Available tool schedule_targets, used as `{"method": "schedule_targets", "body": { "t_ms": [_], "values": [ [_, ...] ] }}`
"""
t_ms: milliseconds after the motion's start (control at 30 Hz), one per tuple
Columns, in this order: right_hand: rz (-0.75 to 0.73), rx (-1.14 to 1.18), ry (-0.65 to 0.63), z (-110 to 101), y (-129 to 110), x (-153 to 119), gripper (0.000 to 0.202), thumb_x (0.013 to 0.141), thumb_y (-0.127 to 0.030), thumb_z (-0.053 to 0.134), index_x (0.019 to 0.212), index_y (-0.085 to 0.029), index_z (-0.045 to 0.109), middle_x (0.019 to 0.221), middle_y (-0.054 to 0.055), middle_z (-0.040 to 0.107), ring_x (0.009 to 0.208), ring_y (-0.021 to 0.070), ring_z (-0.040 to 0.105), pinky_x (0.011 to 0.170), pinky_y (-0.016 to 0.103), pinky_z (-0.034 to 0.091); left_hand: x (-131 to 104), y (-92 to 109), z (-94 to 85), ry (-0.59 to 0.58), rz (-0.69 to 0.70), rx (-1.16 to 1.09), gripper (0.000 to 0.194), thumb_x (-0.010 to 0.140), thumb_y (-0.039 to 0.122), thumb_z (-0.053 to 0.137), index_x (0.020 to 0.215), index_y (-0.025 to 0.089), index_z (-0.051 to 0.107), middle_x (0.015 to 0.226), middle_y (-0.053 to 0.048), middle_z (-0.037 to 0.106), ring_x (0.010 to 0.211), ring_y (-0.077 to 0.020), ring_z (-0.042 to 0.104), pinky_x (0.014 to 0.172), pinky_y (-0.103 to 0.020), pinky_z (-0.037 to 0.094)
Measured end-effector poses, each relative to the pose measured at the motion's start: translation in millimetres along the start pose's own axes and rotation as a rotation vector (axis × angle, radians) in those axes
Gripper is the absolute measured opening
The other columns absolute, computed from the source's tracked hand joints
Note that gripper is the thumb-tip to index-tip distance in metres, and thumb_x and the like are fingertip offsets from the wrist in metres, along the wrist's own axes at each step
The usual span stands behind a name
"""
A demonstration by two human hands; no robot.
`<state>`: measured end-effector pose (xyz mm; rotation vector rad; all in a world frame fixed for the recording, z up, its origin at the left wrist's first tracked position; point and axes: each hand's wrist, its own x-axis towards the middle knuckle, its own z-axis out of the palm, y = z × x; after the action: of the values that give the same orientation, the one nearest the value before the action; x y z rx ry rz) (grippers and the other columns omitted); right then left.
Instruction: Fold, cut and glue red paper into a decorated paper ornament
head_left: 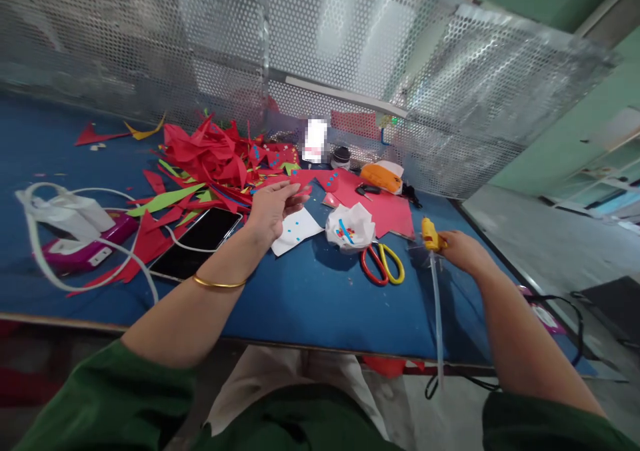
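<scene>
My left hand [274, 208] is closed in a pinch on a red paper piece [329, 180] with blue dots, over the middle of the table. My right hand [463, 250] grips a yellow glue gun [430, 234] at the right, with a long clear glue stick [437, 311] hanging from it. Between my hands sits a crumpled white paper bundle [350, 227] with small coloured bits in it. Below it lie scissors [384, 264] with one red and one yellow handle. A white paper [296, 232] with blue dots lies under my left hand.
A heap of red and green paper scraps [210, 154] lies at the back left. Nearby are a phone [203, 238] and a purple power strip [107, 241] with white chargers and cables. Red sheets [387, 208], keys [367, 189] and an orange pouch [383, 176] lie before the perforated metal panel [330, 38].
</scene>
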<state>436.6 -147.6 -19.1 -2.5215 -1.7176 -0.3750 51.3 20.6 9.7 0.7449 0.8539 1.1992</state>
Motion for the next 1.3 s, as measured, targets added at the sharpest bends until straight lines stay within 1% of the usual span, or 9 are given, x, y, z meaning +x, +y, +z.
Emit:
{"method": "schedule_targets", "body": {
  "t_ms": [133,200,300,367,433,567,733,933,1300],
  "values": [
    [0.014,-0.035,0.028,-32.5,-24.7,-1.5,0.024,0.079,-0.020,0.061,0.097,-0.014,0.075,0.101,0.023,0.072,0.090,0.0366,0.068,0.072,0.042,0.047,2.7,3.9,-2.6,0.002,0.014,-0.031,0.016,0.081,0.006,0.069,0.069,0.016,0.065,0.072,-0.005,0.075,0.056,-0.0110,0.067,0.055,-0.021,0.051],
    [-0.030,-0.003,0.116,-54.6,-58.7,-4.9,0.033,0.088,-0.024,0.053,0.115,-0.018,0.071,0.117,0.020,0.070,0.101,0.0354,0.067,0.079,0.042,0.047,5.0,5.6,-4.7,0.001,0.030,-0.049,0.015,0.082,0.006,0.069,0.070,0.015,0.066,0.074,-0.005,0.076,0.057,-0.0109,0.067,0.057,-0.022,0.052],
    [-0.256,0.224,0.264,-79.2,-133.5,-8.9,0.025,0.093,-0.030,0.052,0.102,-0.023,0.074,0.104,0.011,0.076,0.095,0.0289,0.069,0.088,0.042,0.047,8.9,8.9,-8.4,0.021,0.057,-0.069,0.014,0.083,0.007,0.067,0.071,0.015,0.066,0.077,-0.004,0.076,0.058,-0.0103,0.067,0.060,-0.022,0.053],
    [-0.441,0.291,0.203,-83.4,-188.1,-6.3,0.020,0.092,-0.029,0.055,0.097,-0.027,0.074,0.101,0.005,0.077,0.096,0.0251,0.069,0.091,0.039,0.046,11.2,11.6,-10.7,0.047,0.076,-0.075,0.012,0.083,0.008,0.066,0.074,0.015,0.066,0.077,-0.004,0.075,0.056,-0.0093,0.066,0.060,-0.022,0.053],
    [-0.574,0.323,0.030,-77.3,-235.9,3.1,0.021,0.093,-0.024,0.055,0.099,-0.026,0.075,0.104,0.004,0.077,0.097,0.0233,0.069,0.090,0.036,0.045,13.3,14.3,-12.8,0.078,0.092,-0.083,0.009,0.083,0.008,0.067,0.077,0.015,0.065,0.074,-0.002,0.074,0.055,-0.0087,0.065,0.060,-0.022,0.052],
    [-0.558,0.290,-0.134,-48.8,-295.0,35.8,0.017,0.086,-0.018,0.065,0.097,-0.023,0.077,0.105,0.006,0.077,0.094,0.0226,0.069,0.079,0.030,0.047,17.0,17.9,-15.8,0.138,0.087,-0.088,0.009,0.082,0.007,0.067,0.081,0.015,0.063,0.072,-0.001,0.072,0.056,-0.0096,0.067,0.060,-0.021,0.052],
    [-0.519,0.313,-0.222,-18.9,-321.6,62.6,0.017,0.083,-0.018,0.068,0.096,-0.024,0.077,0.092,0.002,0.078,0.086,0.0180,0.069,0.071,0.025,0.046,18.8,18.0,-17.7,0.123,0.086,-0.102,0.012,0.086,0.007,0.063,0.079,0.015,0.061,0.075,-0.003,0.074,0.065,-0.0114,0.071,0.066,-0.022,0.054],
    [-0.497,0.329,-0.250,-0.6,-335.6,60.7,0.017,0.081,-0.019,0.067,0.094,-0.022,0.077,0.091,0.003,0.078,0.086,0.0172,0.069,0.072,0.023,0.047,13.2,17.8,-17.5,0.087,0.087,-0.110,0.013,0.086,0.007,0.063,0.075,0.015,0.064,0.078,-0.004,0.074,0.059,-0.0093,0.066,0.064,-0.022,0.053],
    [-0.546,0.294,-0.324,-2.4,-338.9,64.9,0.010,0.087,-0.019,0.065,0.092,-0.020,0.074,0.098,0.004,0.076,0.096,0.0187,0.069,0.084,0.027,0.051,13.4,15.3,-17.3,0.061,0.096,-0.104,0.011,0.084,0.008,0.063,0.075,0.014,0.067,0.081,-0.005,0.075,0.062,-0.0112,0.067,0.065,-0.026,0.054]
  ]
}}
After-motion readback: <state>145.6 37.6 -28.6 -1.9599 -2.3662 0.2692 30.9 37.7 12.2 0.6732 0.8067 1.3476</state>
